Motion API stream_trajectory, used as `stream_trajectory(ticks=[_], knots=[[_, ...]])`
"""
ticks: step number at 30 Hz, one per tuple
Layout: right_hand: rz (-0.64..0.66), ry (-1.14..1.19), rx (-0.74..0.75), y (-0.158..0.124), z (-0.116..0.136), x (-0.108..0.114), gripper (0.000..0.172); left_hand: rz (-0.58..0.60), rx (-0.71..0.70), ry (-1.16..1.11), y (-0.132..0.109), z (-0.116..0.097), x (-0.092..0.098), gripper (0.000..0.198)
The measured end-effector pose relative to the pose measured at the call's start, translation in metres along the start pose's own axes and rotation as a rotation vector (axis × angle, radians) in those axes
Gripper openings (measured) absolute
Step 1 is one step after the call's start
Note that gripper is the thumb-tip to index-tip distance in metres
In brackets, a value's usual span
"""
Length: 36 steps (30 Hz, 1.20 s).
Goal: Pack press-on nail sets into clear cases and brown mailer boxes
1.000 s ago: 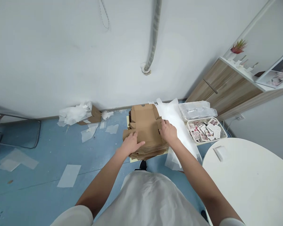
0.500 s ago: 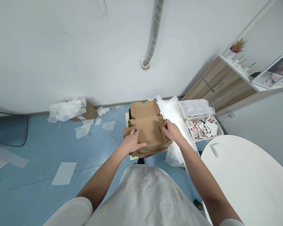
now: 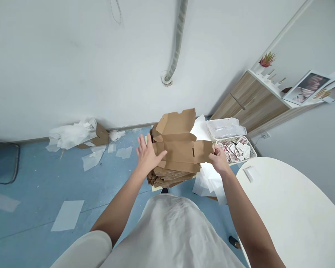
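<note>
Cardboard blank at mid-frame, with the wearer's 2 hands at opposite ends. Compared with the views of 0.5 s and 1.0 s ago, the blank [image 3: 180, 150] no longer lies flat: its upper panel tilts up, and its right flap extends outward over the white sheets. The top piece thus appears to be coming free of the stack [image 3: 174, 178] beneath it, as a separate piece in hand.

The right hand [image 3: 219, 159] has its grip clamped on the end of the right flap, thumb and fingers together. The left hand [image 3: 148, 152] has its grip apart, fingers spread, the thumb overlapping the blank's left end; whether it presses there cannot be told.

Containers: right of centre, a white basket [image 3: 253, 152] holds a loose heap of printed cards [image 3: 236, 150]. Just above it, a white tray [image 3: 209, 131] contains clear plastic whose contents are indistinct. At left, a cardboard box [image 3: 102, 134] stands against the wall, with crumpled white paper [image 3: 72, 134] spilling over its left side.
</note>
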State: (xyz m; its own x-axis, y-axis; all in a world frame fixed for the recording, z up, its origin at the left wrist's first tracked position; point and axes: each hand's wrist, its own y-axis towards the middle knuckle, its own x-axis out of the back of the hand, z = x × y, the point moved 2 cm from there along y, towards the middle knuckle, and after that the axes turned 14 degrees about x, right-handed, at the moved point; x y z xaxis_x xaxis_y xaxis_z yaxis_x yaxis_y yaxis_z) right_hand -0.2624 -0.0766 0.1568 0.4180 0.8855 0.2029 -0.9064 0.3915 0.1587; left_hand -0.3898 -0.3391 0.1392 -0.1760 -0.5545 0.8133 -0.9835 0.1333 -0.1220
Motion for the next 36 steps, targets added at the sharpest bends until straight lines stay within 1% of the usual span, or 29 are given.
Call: stream_trajectory(ticks=[1, 2, 4, 6, 7, 9, 10, 12, 13, 14, 15, 17, 18, 20, 22, 24, 27, 30, 33, 36], knots=[[-0.021, 0.033, 0.006, -0.001, -0.002, 0.002, 0.023, -0.008, 0.021, 0.035, 0.008, 0.002, 0.004, 0.098], [-0.040, 0.059, 0.010, -0.002, -0.004, 0.004, 0.025, 0.044, 0.022, 0.061, 0.015, 0.005, 0.005, 0.094], [-0.061, 0.079, 0.009, -0.005, -0.007, 0.008, 0.026, 0.242, -0.009, 0.110, 0.024, 0.009, 0.002, 0.086], [-0.063, 0.082, -0.003, -0.009, -0.011, 0.012, 0.024, 0.295, -0.016, 0.177, 0.028, 0.012, -0.005, 0.077], [-0.063, 0.082, -0.008, -0.011, -0.012, 0.014, 0.023, 0.287, -0.019, 0.207, 0.027, 0.012, -0.008, 0.070], [-0.074, 0.074, -0.009, -0.016, -0.014, 0.017, 0.019, 0.234, -0.035, 0.248, 0.023, 0.010, -0.013, 0.053], [-0.079, 0.069, -0.009, -0.017, -0.015, 0.018, 0.021, 0.204, -0.052, 0.254, 0.020, 0.007, -0.014, 0.044], [-0.058, 0.058, -0.022, -0.019, -0.014, 0.021, 0.043, 0.143, -0.103, 0.245, 0.013, 0.001, -0.014, 0.032], [-0.026, 0.055, -0.042, -0.019, -0.014, 0.022, 0.054, 0.114, -0.132, 0.230, 0.010, -0.002, -0.013, 0.028], [0.014, 0.058, -0.070, -0.018, -0.013, 0.022, 0.061, 0.095, -0.162, 0.210, 0.008, -0.005, -0.012, 0.027], [0.054, 0.068, -0.101, -0.017, -0.013, 0.022, 0.063, 0.086, -0.190, 0.184, 0.006, -0.007, -0.011, 0.026], [0.097, 0.100, -0.145, -0.012, -0.012, 0.022, 0.063, 0.095, -0.237, 0.121, 0.003, -0.011, -0.010, 0.029], [0.094, 0.109, -0.149, -0.010, -0.011, 0.021, 0.063, 0.108, -0.259, 0.088, 0.002, -0.014, -0.010, 0.030], [0.048, 0.077, -0.116, -0.007, -0.011, 0.020, 0.070, 0.129, -0.298, 0.029, -0.001, -0.019, -0.012, 0.033], [-0.023, -0.011, -0.064, -0.008, -0.013, 0.019, 0.077, 0.142, -0.329, -0.016, -0.004, -0.026, -0.015, 0.034], [-0.097, -0.114, -0.012, -0.013, -0.015, 0.023, 0.078, 0.156, -0.343, -0.061, -0.007, -0.034, -0.018, 0.035], [-0.205, -0.256, 0.062, -0.029, -0.020, 0.040, 0.072, 0.173, -0.344, -0.135, -0.014, -0.048, -0.025, 0.035], [-0.274, -0.326, 0.096, -0.053, -0.025, 0.069, 0.056, 0.201, -0.336, -0.202, -0.023, -0.061, -0.036, 0.035], [-0.307, -0.303, 0.067, -0.084, -0.028, 0.102, 0.038, 0.244, -0.340, -0.226, -0.039, -0.077, -0.051, 0.038], [-0.400, -0.264, 0.017, -0.122, -0.029, 0.137, 0.034, 0.305, -0.408, -0.221, -0.066, -0.099, -0.069, 0.043]])
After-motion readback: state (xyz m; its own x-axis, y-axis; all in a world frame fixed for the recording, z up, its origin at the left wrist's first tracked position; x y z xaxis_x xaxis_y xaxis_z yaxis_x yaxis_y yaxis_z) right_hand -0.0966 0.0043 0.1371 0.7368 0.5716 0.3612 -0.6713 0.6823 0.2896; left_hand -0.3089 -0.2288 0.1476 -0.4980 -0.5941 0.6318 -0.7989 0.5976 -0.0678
